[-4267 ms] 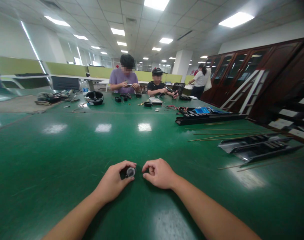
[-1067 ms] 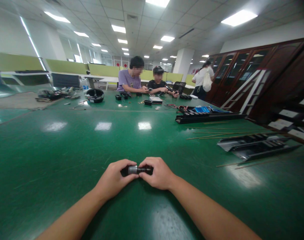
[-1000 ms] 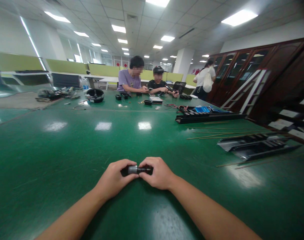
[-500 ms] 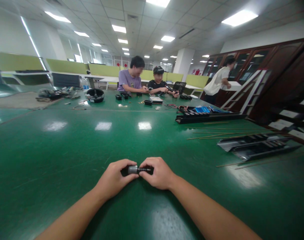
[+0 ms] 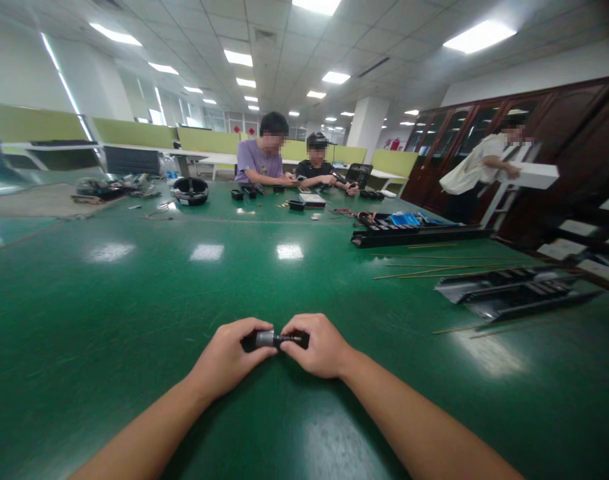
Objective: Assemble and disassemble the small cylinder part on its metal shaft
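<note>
A small silver-and-black cylinder with a thin dark shaft (image 5: 265, 339) lies crosswise just above the green table, its exact kind too small to tell. My left hand (image 5: 227, 355) is closed round its thick silver end, thumb below and fingers above. From the other side, my right hand (image 5: 318, 347) pinches the thin shaft between thumb and fingertips. The two hands' fingertips are close together in the middle, and the cylinder's left end is partly hidden in my left palm.
Black metal channels (image 5: 524, 293) and thin rods (image 5: 424, 273) lie on the right of the green table (image 5: 184, 287). Farther back are a black headset (image 5: 190, 191) and small black boxes (image 5: 297, 205). Two people sit across; another person carries a white box (image 5: 537, 175) at right.
My hands and the cylinder have hardly moved; my right fingertips sit very slightly farther right. The person carrying the white box has walked to the right.
</note>
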The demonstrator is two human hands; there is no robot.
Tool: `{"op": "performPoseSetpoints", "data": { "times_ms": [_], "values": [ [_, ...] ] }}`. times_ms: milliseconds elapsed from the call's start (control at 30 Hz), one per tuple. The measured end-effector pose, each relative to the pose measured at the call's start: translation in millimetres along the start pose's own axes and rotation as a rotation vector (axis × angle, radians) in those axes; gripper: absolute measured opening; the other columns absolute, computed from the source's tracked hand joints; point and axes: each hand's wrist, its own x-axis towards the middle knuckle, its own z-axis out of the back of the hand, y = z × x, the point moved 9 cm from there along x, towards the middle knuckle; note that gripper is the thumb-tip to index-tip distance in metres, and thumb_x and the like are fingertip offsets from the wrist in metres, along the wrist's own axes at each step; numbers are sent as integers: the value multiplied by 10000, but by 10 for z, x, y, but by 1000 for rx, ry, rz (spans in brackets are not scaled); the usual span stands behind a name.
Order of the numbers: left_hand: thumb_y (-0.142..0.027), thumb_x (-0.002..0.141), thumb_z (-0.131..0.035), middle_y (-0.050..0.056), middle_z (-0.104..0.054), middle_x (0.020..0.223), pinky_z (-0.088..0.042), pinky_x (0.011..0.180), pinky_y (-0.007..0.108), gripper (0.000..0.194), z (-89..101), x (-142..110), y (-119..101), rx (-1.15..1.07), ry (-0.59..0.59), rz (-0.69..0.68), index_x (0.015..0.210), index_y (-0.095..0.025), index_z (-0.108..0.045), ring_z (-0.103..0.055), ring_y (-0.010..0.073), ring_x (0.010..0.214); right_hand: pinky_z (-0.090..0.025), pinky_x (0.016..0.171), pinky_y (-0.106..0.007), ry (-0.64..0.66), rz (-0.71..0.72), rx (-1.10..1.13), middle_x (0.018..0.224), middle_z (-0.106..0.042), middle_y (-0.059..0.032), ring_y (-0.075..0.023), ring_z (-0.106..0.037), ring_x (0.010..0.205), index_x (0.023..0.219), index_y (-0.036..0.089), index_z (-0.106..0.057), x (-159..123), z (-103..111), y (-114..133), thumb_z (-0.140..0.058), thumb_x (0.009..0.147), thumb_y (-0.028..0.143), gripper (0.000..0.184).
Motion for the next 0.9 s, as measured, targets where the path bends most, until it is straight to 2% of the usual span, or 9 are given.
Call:
{"op": "performPoseSetpoints", "data": {
  "times_ms": [900],
  "values": [
    [-334,788,-733,-7,-718,1014,-496,866,300,278,30,6,26,5,-42,-13,1053,-265,-683,-662,183,949,-432,654,-249,-9,-43,-18,759,-680,-11,-147,-608,678,845,191,-699,-12,21,-77,-693,782,271,102]
  ]
}}
